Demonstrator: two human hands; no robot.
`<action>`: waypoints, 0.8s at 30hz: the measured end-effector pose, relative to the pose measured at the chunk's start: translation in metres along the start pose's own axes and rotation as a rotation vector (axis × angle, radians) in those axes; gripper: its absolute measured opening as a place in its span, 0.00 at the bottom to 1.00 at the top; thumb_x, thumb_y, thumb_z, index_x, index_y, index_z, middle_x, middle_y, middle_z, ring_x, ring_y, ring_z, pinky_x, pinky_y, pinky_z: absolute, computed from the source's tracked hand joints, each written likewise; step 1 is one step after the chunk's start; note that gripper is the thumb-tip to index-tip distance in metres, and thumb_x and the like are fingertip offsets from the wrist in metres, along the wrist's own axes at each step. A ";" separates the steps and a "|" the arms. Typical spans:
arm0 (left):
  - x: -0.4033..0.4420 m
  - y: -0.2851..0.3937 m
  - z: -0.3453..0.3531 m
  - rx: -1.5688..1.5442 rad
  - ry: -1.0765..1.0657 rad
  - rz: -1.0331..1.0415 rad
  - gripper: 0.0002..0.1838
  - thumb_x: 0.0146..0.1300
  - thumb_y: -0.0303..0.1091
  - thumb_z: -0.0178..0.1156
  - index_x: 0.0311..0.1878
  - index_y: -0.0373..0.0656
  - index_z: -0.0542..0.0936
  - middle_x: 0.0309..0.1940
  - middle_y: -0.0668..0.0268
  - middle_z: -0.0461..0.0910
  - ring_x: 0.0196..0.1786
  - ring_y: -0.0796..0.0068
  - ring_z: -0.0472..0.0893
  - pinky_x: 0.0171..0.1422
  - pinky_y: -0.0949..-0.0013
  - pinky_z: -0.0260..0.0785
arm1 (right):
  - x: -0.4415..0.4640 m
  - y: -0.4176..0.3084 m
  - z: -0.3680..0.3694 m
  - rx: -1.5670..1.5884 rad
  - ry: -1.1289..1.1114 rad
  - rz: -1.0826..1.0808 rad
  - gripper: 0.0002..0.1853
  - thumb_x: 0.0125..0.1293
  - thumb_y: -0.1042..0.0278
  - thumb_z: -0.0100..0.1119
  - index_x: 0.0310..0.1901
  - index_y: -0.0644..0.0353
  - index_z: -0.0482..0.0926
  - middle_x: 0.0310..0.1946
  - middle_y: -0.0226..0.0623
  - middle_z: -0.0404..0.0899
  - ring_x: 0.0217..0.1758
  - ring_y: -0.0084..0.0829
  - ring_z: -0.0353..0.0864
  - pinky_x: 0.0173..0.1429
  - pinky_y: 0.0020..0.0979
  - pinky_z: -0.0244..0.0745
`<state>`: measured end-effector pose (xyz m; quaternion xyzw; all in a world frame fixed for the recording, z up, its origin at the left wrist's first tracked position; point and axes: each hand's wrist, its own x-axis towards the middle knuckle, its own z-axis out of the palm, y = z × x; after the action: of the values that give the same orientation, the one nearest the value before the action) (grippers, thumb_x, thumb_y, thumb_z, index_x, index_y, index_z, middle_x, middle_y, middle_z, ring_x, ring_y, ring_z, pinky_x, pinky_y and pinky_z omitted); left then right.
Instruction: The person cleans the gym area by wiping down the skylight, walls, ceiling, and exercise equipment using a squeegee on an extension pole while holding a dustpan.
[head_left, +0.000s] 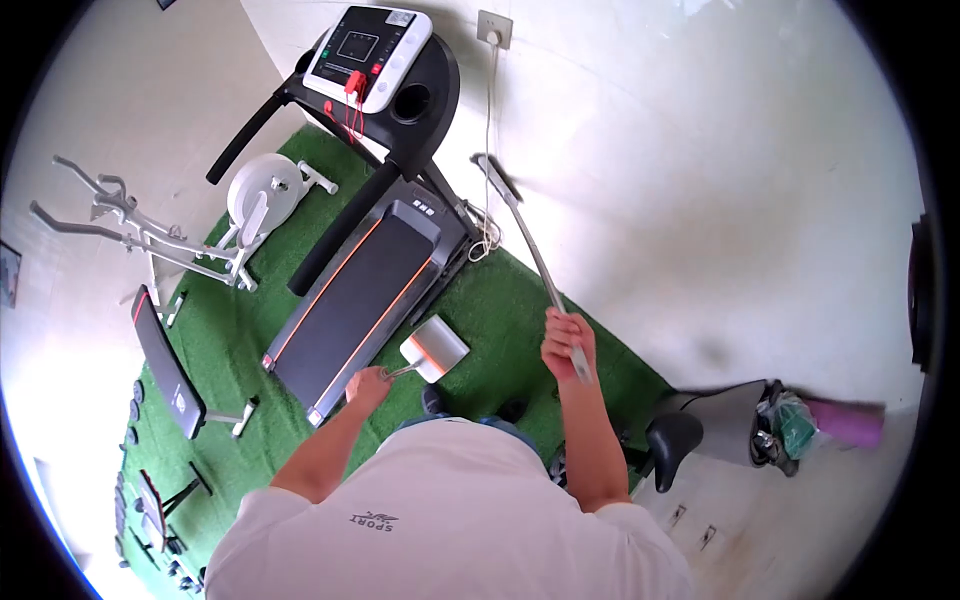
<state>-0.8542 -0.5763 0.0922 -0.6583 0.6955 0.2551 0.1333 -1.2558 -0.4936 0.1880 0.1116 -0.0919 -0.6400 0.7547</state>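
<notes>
My left hand (368, 388) is closed round the handle of a white and silver dustpan (440, 345) with an orange strip. The pan hangs over or rests on the green mat beside the treadmill's foot end; I cannot tell which. In my right hand (568, 345) is the grey pole of a broom (530, 240), gripped near its end. The broom's narrow, dark-edged head is up by the pale wall, right of the treadmill (360, 300), close to the white power cord (489, 120). The bristles are too small to make out.
A wall socket (495, 30) holds the cord's plug. To the left stand a white elliptical machine (262, 195) and a black bench (170, 360). Green turf mat (490, 300) covers the floor. At right are a bicycle-type saddle (675, 445), a grey bin (725, 420) and a purple roll (848, 423).
</notes>
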 end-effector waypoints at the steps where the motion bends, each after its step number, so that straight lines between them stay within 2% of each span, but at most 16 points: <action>1: 0.001 0.001 -0.002 -0.014 0.006 0.007 0.15 0.58 0.51 0.62 0.45 0.57 0.84 0.44 0.59 0.83 0.49 0.55 0.81 0.52 0.53 0.74 | -0.011 0.010 0.015 -0.016 -0.002 0.003 0.09 0.69 0.71 0.38 0.41 0.66 0.68 0.19 0.26 0.70 0.18 0.23 0.73 0.23 0.28 0.75; 3: -0.003 0.004 -0.008 -0.080 0.009 0.001 0.15 0.58 0.51 0.62 0.43 0.57 0.84 0.44 0.60 0.83 0.49 0.56 0.81 0.52 0.53 0.74 | -0.032 0.028 0.037 0.042 -0.082 -0.057 0.11 0.69 0.71 0.38 0.46 0.71 0.64 0.20 0.26 0.70 0.15 0.22 0.72 0.18 0.26 0.72; 6: 0.008 -0.004 -0.001 -0.084 -0.010 0.066 0.18 0.56 0.53 0.62 0.42 0.52 0.84 0.43 0.59 0.83 0.49 0.55 0.81 0.51 0.53 0.74 | -0.058 0.059 0.057 0.053 -0.185 -0.061 0.12 0.68 0.72 0.39 0.49 0.70 0.63 0.20 0.26 0.69 0.14 0.21 0.71 0.15 0.23 0.68; 10: 0.013 -0.007 -0.005 -0.074 -0.051 0.089 0.17 0.57 0.52 0.62 0.43 0.52 0.84 0.43 0.58 0.83 0.49 0.55 0.81 0.51 0.54 0.74 | -0.092 0.092 0.034 -0.198 -0.099 -0.024 0.10 0.69 0.70 0.43 0.46 0.67 0.67 0.20 0.26 0.70 0.13 0.21 0.70 0.16 0.24 0.67; 12: 0.014 -0.007 -0.005 -0.100 -0.074 0.072 0.17 0.57 0.52 0.61 0.44 0.53 0.83 0.44 0.58 0.83 0.49 0.55 0.81 0.52 0.54 0.74 | -0.101 0.090 0.006 -1.261 0.933 0.000 0.09 0.69 0.66 0.49 0.40 0.63 0.73 0.20 0.27 0.71 0.12 0.20 0.66 0.15 0.25 0.63; 13: 0.014 -0.006 -0.004 -0.105 -0.077 0.071 0.17 0.57 0.52 0.61 0.44 0.53 0.83 0.44 0.58 0.83 0.49 0.55 0.81 0.52 0.54 0.74 | -0.117 0.068 -0.036 -1.625 0.996 -0.168 0.14 0.69 0.60 0.52 0.33 0.63 0.75 0.17 0.27 0.68 0.10 0.20 0.64 0.13 0.25 0.59; 14: 0.015 -0.007 -0.004 -0.096 -0.076 0.070 0.17 0.57 0.51 0.61 0.44 0.52 0.83 0.44 0.58 0.82 0.49 0.55 0.81 0.52 0.53 0.74 | -0.120 0.066 -0.034 -1.626 1.000 -0.164 0.14 0.69 0.60 0.52 0.33 0.63 0.75 0.17 0.27 0.68 0.10 0.20 0.64 0.13 0.25 0.59; 16: 0.019 -0.008 -0.006 -0.084 -0.079 0.064 0.17 0.56 0.51 0.62 0.44 0.52 0.83 0.44 0.58 0.82 0.49 0.55 0.81 0.53 0.53 0.74 | -0.122 0.066 -0.032 -1.511 1.300 -0.198 0.19 0.69 0.53 0.54 0.31 0.63 0.75 0.17 0.28 0.68 0.10 0.20 0.63 0.13 0.25 0.56; 17: 0.021 -0.010 -0.005 -0.092 -0.046 0.084 0.17 0.56 0.51 0.62 0.43 0.51 0.83 0.44 0.58 0.82 0.49 0.55 0.81 0.53 0.53 0.73 | -0.123 0.070 -0.035 -1.552 1.324 -0.166 0.23 0.70 0.49 0.52 0.27 0.62 0.74 0.15 0.27 0.67 0.10 0.20 0.63 0.12 0.25 0.55; 18: 0.024 -0.012 -0.004 -0.099 -0.016 0.101 0.17 0.56 0.51 0.62 0.42 0.51 0.83 0.44 0.57 0.82 0.50 0.55 0.80 0.53 0.53 0.73 | -0.125 0.072 -0.042 -1.541 1.335 -0.147 0.23 0.70 0.49 0.52 0.27 0.62 0.74 0.15 0.27 0.67 0.10 0.20 0.63 0.12 0.25 0.55; 20: 0.034 -0.018 0.005 -0.084 -0.012 0.116 0.18 0.56 0.51 0.61 0.41 0.49 0.83 0.43 0.57 0.82 0.50 0.54 0.80 0.53 0.53 0.73 | -0.138 0.070 -0.066 -1.714 1.325 -0.162 0.23 0.71 0.49 0.51 0.26 0.60 0.73 0.13 0.27 0.65 0.09 0.20 0.62 0.12 0.26 0.54; 21: 0.031 -0.018 0.005 -0.077 -0.043 0.103 0.18 0.56 0.51 0.61 0.41 0.49 0.83 0.43 0.57 0.82 0.50 0.54 0.80 0.53 0.53 0.73 | -0.147 0.067 -0.081 -1.945 1.325 -0.190 0.30 0.71 0.47 0.48 0.20 0.67 0.72 0.12 0.38 0.68 0.11 0.33 0.68 0.19 0.39 0.61; 22: 0.031 -0.013 -0.002 -0.070 -0.047 0.085 0.16 0.57 0.51 0.61 0.42 0.52 0.83 0.44 0.59 0.83 0.50 0.55 0.81 0.52 0.54 0.74 | -0.155 0.071 -0.084 -1.934 1.344 -0.168 0.30 0.71 0.47 0.48 0.20 0.67 0.72 0.12 0.38 0.68 0.11 0.33 0.68 0.19 0.39 0.61; 24: 0.025 -0.007 -0.007 -0.055 -0.061 0.070 0.15 0.58 0.51 0.62 0.42 0.54 0.84 0.45 0.61 0.83 0.50 0.56 0.81 0.51 0.54 0.74 | -0.165 0.076 -0.092 -1.979 1.399 -0.189 0.31 0.72 0.46 0.45 0.21 0.68 0.72 0.13 0.45 0.69 0.17 0.43 0.72 0.26 0.43 0.64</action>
<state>-0.8488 -0.6009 0.0837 -0.6290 0.7065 0.2983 0.1273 -1.1849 -0.3142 0.1223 -0.1852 0.8718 -0.2876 0.3508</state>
